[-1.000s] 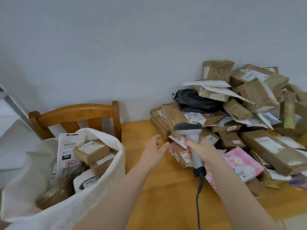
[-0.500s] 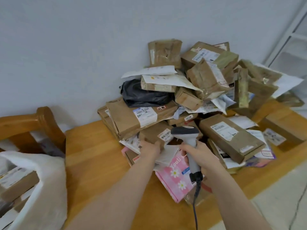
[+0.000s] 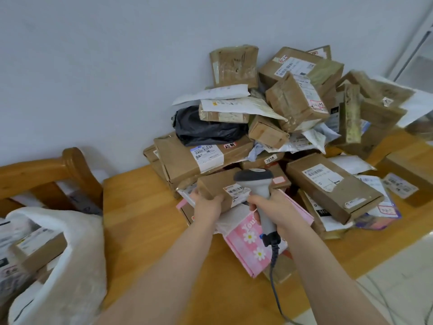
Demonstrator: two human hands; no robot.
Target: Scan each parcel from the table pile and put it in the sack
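**A:** Cardboard as far as I can see; how much of that pile (image 3: 300, 99) is dealt with?

**B:** Little, by my reckoning; the sack (image 3: 77, 254) at the left, just beside the table (image 3: 140, 219), holds a few parcels, one carton (image 3: 39, 252) showing at its mouth; the pile against the wall stands high, with boxes, white mailers and a black bag (image 3: 206, 130) all heaped together.

**A:** And the one in hand?

**B:** A small brown box (image 3: 218, 184) at the front of the pile, above a pink flowered mailer (image 3: 246, 240); the left hand (image 3: 207, 205) has its fingers curled round the box's near left end; whether the box is lifted clear or resting there I cannot tell.

**A:** The right?

**B:** The right hand (image 3: 271, 207) is wrapped tight round the handle of the grey scanner (image 3: 261, 188); the scanner's head sits just over the white label on the box's near face; its cord trails down toward the person.

**A:** Scanned, then, or not?

**B:** No beam or light shows, so I cannot say; I would call this the scan step, with the drop into the sack yet to come; after that a great many parcels remain on the table.
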